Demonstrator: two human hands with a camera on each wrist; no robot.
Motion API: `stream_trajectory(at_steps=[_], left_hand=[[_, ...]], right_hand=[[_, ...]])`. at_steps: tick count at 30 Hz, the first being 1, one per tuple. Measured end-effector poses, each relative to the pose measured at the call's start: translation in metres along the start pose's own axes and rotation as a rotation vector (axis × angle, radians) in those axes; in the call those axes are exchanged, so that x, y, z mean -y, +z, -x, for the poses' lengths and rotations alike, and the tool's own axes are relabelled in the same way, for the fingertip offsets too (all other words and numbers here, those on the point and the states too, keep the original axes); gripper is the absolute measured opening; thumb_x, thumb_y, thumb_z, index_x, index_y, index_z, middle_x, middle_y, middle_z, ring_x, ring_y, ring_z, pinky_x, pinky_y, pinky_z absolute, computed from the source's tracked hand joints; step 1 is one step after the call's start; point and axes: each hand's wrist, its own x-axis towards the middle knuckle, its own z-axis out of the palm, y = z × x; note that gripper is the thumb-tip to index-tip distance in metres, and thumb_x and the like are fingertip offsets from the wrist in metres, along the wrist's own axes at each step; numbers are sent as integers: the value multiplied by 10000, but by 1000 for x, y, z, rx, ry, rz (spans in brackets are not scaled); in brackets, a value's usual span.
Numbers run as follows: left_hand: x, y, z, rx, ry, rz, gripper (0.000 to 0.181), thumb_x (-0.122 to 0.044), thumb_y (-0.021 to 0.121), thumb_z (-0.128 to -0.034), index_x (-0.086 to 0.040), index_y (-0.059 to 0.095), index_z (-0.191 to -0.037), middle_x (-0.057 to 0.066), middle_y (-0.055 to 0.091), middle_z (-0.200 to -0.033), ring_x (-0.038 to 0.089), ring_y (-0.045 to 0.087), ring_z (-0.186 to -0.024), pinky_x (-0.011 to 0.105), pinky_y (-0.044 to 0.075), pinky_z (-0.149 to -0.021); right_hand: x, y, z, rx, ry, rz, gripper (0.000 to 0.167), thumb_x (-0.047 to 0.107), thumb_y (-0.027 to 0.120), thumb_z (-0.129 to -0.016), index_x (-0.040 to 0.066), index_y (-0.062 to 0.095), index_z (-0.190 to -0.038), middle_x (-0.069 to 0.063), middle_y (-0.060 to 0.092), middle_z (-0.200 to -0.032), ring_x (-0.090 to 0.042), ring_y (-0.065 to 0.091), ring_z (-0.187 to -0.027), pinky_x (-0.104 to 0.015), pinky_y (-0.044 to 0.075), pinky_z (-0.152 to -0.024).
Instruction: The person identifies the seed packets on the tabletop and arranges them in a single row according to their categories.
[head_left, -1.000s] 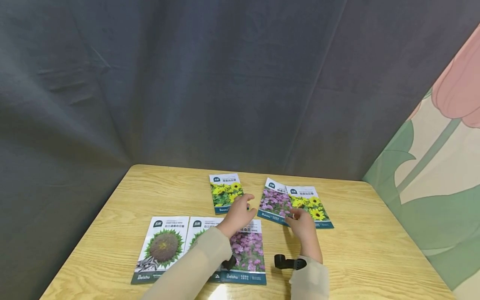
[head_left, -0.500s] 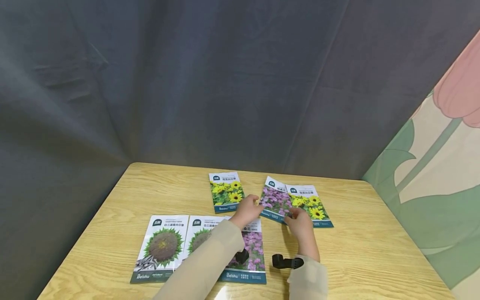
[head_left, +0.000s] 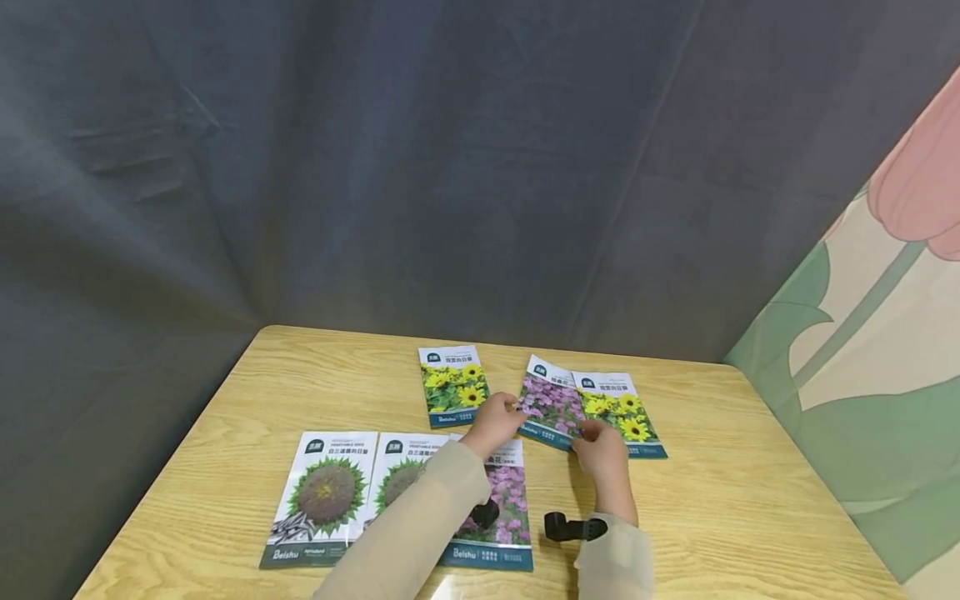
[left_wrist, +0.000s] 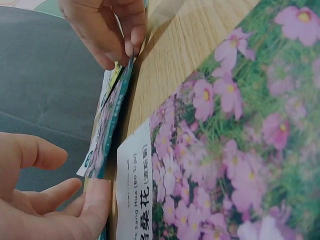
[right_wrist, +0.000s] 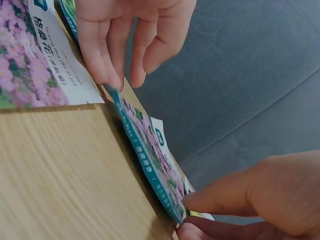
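A seed packet with purple flowers (head_left: 551, 404) lies tilted at the back of the table, partly over the left edge of a yellow-flower seed packet (head_left: 615, 404). My right hand (head_left: 602, 450) pinches the purple packet's lower right corner between thumb and finger, seen closely in the right wrist view. At its lower left corner is my left hand (head_left: 495, 422). In the left wrist view, one left fingertip (left_wrist: 97, 192) touches the packet's bottom edge while another finger stays apart from it. That bottom edge looks slightly raised off the wood in the right wrist view.
Another yellow-flower packet (head_left: 453, 383) lies behind my left hand. Along the front lie two sunflower packets (head_left: 327, 492) and a second purple-flower packet (head_left: 510, 508), partly under my left sleeve (head_left: 420, 525). A dark curtain (head_left: 480, 183) hangs behind the wooden table (head_left: 735, 500).
My left hand has moved right, from beside the back yellow-flower packet to the purple packet's lower left corner. The right hand stays at the other corner; the purple packet has shifted very slightly left.
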Motion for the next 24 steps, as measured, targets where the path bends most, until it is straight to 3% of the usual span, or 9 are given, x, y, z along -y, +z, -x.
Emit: stream_trajectory(at_steps=[9,12,17,24], left_hand=[[7,-5,-2,-30,30,45,375,-6,595,-957,89,573,-1320,226,633,-1279,375,605,-1197,456,546,-956],[9,-6,-3,-34,41,59,319,27,608,-937,86,608,-1251,225,662,-1192,347,659,-1076,422,574,-889],[8,-8,-1,-53,38,97,247,47,604,-933,76,617,-1178,196,687,-1064,230,676,-736,334,589,-700],[5,-13,7,-34,14,124,263,31,605,-938,86,616,-1195,159,691,-1001,221,678,-722,337,597,-708]], right_hand=[[-2,2,-2,-27,24,-43,358,-67,614,-941,-126,589,-1293,-326,619,-1188,-460,600,-1089,-464,567,-823],[-2,2,-2,-30,29,-59,360,-74,622,-934,-135,586,-1287,-321,628,-1161,-447,615,-1056,-428,577,-780],[-2,1,-4,-16,27,-86,355,-83,616,-933,-153,575,-1279,-312,629,-1116,-408,633,-986,-365,575,-715],[-4,1,-3,6,24,-104,335,-94,607,-929,-153,581,-1258,-280,628,-1063,-322,629,-885,-294,543,-644]])
